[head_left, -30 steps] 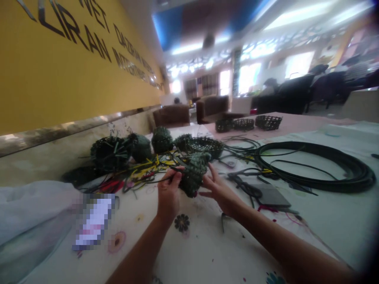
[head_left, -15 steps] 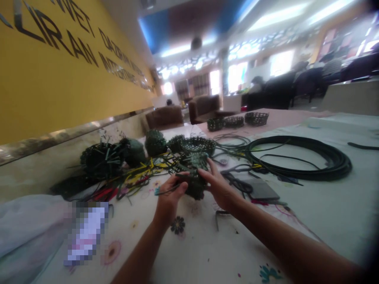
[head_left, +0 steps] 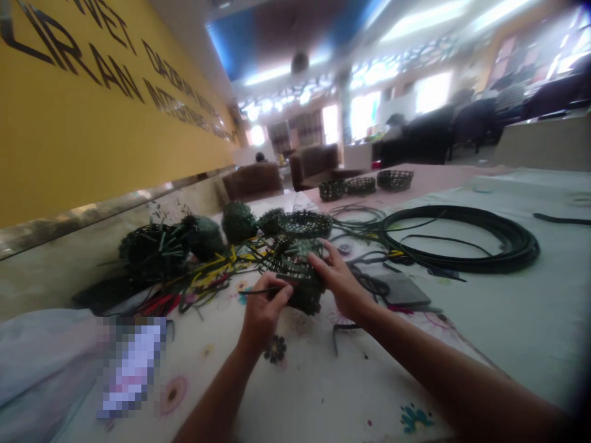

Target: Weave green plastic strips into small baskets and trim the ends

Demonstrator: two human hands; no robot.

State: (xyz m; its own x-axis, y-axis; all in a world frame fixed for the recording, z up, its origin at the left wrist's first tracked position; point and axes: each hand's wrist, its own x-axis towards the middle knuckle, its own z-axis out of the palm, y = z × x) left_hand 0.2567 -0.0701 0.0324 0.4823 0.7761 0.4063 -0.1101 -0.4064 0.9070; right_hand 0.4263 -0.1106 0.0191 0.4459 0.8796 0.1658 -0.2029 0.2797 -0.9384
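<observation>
A small dark green woven basket (head_left: 307,294) is held tilted above the table, between both hands. My left hand (head_left: 264,307) pinches a thin dark strip (head_left: 259,291) at the basket's left side; the strip's end sticks out to the left. My right hand (head_left: 339,280) grips the basket from its right, thumb and fingers closed along the upper wall. The fingertips behind the weave are hidden. Just beyond, a wider openwork basket (head_left: 305,224) lies among loose strips, partly covered by the held one.
A large coil of dark strip (head_left: 462,267) lies to the right, near a grey flat block (head_left: 406,290). Finished-looking baskets (head_left: 394,179) stand at the back. More woven pieces (head_left: 152,252) and yellow strips (head_left: 212,271) lie left, beside the wall. People sit in the background.
The held basket has turned slightly, showing more of its open weave. My right fingers have shifted a little on its upper wall. The whole view has moved slightly.
</observation>
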